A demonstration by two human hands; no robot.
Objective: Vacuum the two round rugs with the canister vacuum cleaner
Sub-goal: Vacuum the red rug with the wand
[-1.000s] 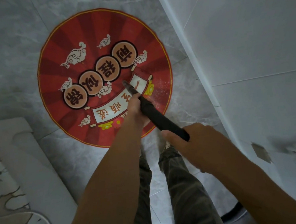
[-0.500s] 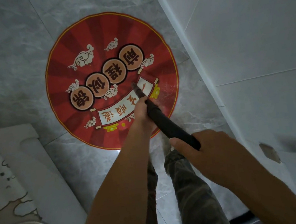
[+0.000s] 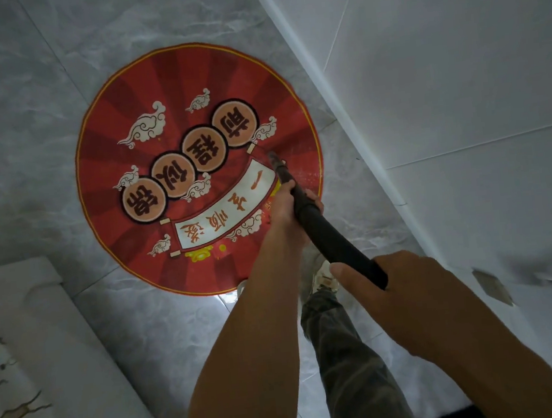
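Gripping the black vacuum wand [image 3: 332,240]: your left hand [image 3: 284,208] is clasping it low, right hand [image 3: 410,297] higher up; tip is pointing onto the red round rug [image 3: 118,150].

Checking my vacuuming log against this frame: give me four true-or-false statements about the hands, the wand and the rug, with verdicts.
1. The left hand and the right hand both grip the black wand. True.
2. The wand's tip is over the red round rug. True.
3. The right hand holds nearer the tip than the left. False: the left hand is nearer the tip.
4. The rug is plain. False: it shows clouds and characters.
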